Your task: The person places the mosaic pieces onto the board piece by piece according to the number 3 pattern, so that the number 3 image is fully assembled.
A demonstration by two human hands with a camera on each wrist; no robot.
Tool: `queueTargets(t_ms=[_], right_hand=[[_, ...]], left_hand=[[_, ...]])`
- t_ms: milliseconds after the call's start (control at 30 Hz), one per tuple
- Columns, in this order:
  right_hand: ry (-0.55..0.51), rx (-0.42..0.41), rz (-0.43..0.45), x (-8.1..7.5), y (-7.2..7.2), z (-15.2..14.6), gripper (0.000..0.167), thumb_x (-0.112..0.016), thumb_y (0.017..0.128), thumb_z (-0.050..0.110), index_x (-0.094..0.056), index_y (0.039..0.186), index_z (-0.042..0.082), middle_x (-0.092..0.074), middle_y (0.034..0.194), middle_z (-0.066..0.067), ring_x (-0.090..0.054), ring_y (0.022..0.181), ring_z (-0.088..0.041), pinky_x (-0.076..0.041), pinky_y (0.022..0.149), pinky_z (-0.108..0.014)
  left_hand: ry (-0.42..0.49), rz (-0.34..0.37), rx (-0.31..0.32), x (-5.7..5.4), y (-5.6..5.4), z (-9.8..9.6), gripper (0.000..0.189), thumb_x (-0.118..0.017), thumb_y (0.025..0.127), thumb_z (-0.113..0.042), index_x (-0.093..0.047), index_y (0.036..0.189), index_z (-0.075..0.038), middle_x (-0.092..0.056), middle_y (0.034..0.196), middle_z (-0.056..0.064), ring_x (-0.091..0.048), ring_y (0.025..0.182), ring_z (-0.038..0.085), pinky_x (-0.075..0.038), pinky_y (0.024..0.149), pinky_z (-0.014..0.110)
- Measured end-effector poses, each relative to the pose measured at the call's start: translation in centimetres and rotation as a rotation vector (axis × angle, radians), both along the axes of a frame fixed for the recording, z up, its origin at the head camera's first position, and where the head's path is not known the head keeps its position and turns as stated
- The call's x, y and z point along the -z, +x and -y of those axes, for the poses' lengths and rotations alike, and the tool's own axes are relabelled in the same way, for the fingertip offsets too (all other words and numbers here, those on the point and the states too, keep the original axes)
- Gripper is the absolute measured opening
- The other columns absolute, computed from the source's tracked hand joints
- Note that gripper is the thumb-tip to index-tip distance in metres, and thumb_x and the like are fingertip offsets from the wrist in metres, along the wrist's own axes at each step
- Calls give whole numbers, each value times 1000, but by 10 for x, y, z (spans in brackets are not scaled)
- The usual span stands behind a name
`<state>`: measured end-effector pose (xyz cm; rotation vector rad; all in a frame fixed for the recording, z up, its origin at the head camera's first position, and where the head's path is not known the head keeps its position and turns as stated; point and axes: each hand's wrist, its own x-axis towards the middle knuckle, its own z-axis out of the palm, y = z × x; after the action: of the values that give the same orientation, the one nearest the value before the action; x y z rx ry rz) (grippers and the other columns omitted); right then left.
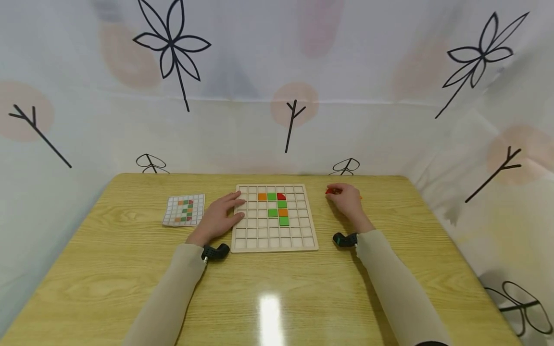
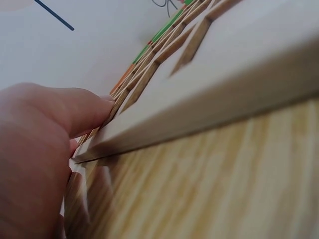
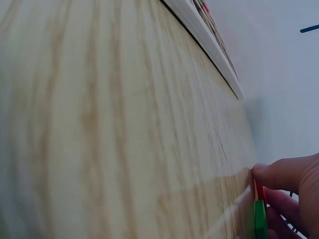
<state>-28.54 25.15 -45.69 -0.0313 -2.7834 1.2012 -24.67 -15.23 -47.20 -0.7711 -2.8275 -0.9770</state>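
Observation:
A wooden grid board [image 1: 262,243] lies on the table with several tiles in its squares: green tiles [image 1: 283,221], orange tiles [image 1: 262,197] and a red tile with a rounded corner [image 1: 281,196]. My left hand [image 1: 219,215] rests on the board's left edge, fingers spread; in the left wrist view its thumb [image 2: 87,110] reaches over the rim. Right of the board, my right hand [image 1: 347,199] pinches a red tile [image 3: 258,191] between thumb and fingers, low at the table. A green tile [image 3: 260,219] shows beside it. The hand hides most of the tiles beneath it.
Left of the board lies a white pattern card [image 1: 172,204] printed with a grid of coloured squares. A bit of orange [image 1: 361,197] peeks out past the right hand. Patterned cloth [image 1: 242,134] hangs behind the table [image 1: 311,298] and along its sides.

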Motion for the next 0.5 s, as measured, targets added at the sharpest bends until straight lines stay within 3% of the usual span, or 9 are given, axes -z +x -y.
queueTargets(t_ms=[233,500], right_hand=[[41,34,-27,0,-1,3,32,-71,92,9,-69,123,-2,-68,115,-22,-62,105,-35,-52,87,-45],[38,47,-32,3,-2,4,34,-71,91,8,-68,124,-3,-67,118,-22,-62,110,-36,-51,92,-46]], left_hand=[[9,-6,7,1,-1,1,46,-60,100,-30,-58,141,-9,-38,157,8,-30,146,31,-26,115,55],[-12,-20,13,5,-3,2,47,-60,101,-32,-57,142,-10,-37,158,8,-30,146,31,-26,115,54]])
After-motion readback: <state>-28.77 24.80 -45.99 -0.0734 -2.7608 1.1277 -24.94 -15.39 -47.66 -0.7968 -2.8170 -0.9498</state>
